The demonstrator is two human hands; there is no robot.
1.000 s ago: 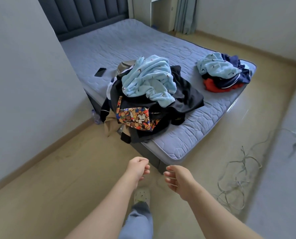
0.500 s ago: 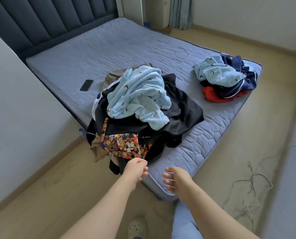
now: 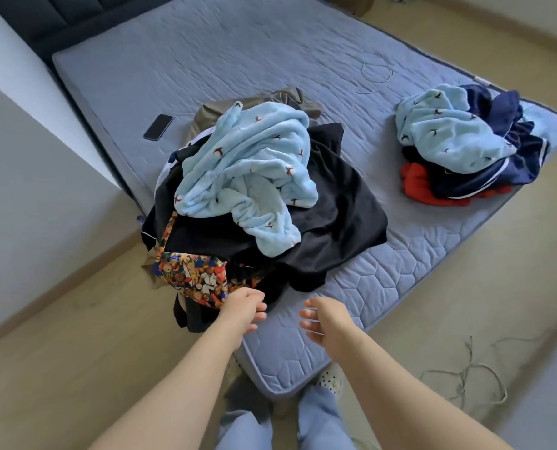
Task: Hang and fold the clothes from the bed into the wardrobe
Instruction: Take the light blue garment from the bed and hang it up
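We find bare mattress (image 3: 400,264) between the big clothes pile (image 3: 254,190) and the smaller pile (image 3: 458,141), and an open stretch behind both. A phone (image 3: 158,126) lies just left of the big pile (near the mattress edge), the wall (image 3: 27,164) crowds that side, and cables (image 3: 465,375) tangle on the floor (image 3: 497,271) at right.

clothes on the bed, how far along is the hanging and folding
Nothing looks done: on the mattress lie the near pile, topped by a light blue fleece, and the far pile at the corner, both unfolded. In hand: nothing; the left hand hovers by the teddy-bear print garment, the right hand is empty. To do: every garment; the wardrobe is out of view.
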